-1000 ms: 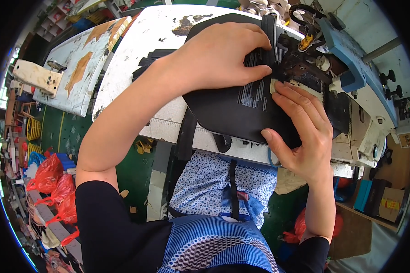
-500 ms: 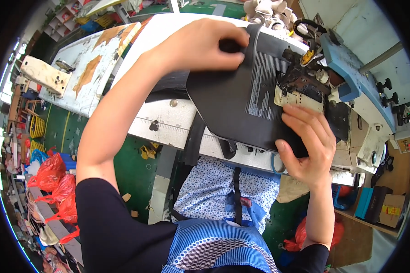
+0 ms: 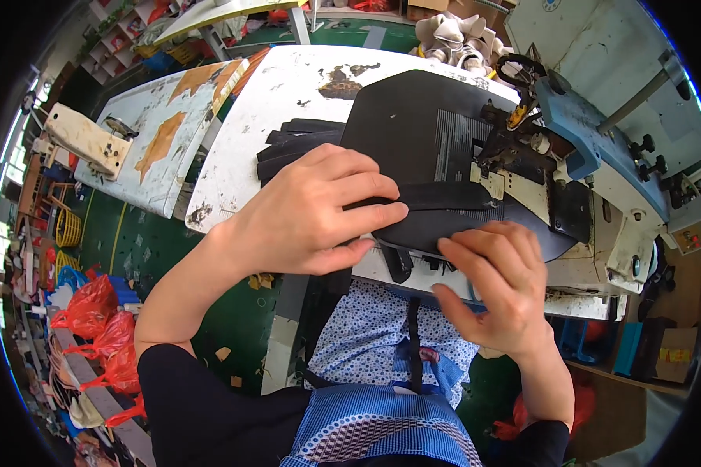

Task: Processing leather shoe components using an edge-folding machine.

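A black strip [image 3: 448, 195] lies across the front part of a black board [image 3: 397, 117] with light parallel lines on it. My left hand [image 3: 315, 206] is closed on the strip's left end, its fingers bent over it; the grip is partly hidden. The strip's other end rests near the light metal plate [image 3: 497, 180] of a blue and white machine [image 3: 580, 140]. My right hand [image 3: 498, 284] hovers by the board's front edge, fingers curved and thumb apart, with nothing seen in it. Beside my left wrist, several more black strips [image 3: 288, 148] lie piled on the white table [image 3: 245, 117].
A second worn table [image 3: 128, 175] with a pale machine arm [image 3: 89, 140] stands at left. Red plastic bags [image 3: 93, 307] are low at left. Pale shoe-shaped pieces [image 3: 459, 39] are heaped behind the board. Boxes [image 3: 670, 354] sit on a shelf at right.
My left hand has come from the board's far edge toward me, and the strip now lies crosswise on the board. My right hand has drawn back from the metal plate toward the front edge.
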The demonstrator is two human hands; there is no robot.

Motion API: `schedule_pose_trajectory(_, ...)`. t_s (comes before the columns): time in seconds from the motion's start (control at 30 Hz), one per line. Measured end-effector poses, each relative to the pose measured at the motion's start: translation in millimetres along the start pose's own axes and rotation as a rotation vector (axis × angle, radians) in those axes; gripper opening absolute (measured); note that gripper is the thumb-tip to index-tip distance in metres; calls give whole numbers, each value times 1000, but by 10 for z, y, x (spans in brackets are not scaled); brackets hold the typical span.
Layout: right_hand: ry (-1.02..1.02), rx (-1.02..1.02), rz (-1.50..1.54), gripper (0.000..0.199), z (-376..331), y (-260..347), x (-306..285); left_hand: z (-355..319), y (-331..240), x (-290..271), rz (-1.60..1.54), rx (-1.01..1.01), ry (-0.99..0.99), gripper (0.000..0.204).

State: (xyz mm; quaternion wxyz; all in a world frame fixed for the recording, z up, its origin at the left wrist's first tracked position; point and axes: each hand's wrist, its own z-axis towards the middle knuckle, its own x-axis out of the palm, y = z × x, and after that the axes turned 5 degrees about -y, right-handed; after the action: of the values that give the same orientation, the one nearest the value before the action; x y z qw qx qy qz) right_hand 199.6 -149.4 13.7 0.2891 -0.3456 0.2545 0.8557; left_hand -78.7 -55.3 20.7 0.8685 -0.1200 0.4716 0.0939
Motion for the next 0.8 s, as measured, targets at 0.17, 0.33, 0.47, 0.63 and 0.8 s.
schedule_pose_trajectory(0.17, -171, 286, -44, 47, -146, -324, -147, -56, -23, -18, 20, -28, 9, 45)
schedule_pose_trajectory(0.33, 23, 198, -7, 53, -35, -279, -175, -36, 20, -48, 56, 5, 24, 44)
schedule_pose_trajectory(0.47, 106, 66, -6, 44, -166, -162, -226, 45, -44, 92, 223, 27, -52, 41)
schedule_pose_trajectory(0.63, 55, 199, -30, 62, -203, -115, -158, 302, -89, 375, -121, 19, -104, 34)
schedule_pose_trajectory(0.8, -43, 112, -83, 47, -278, -127, 65, 360, -289, 461, -271, -85, -137, 29)
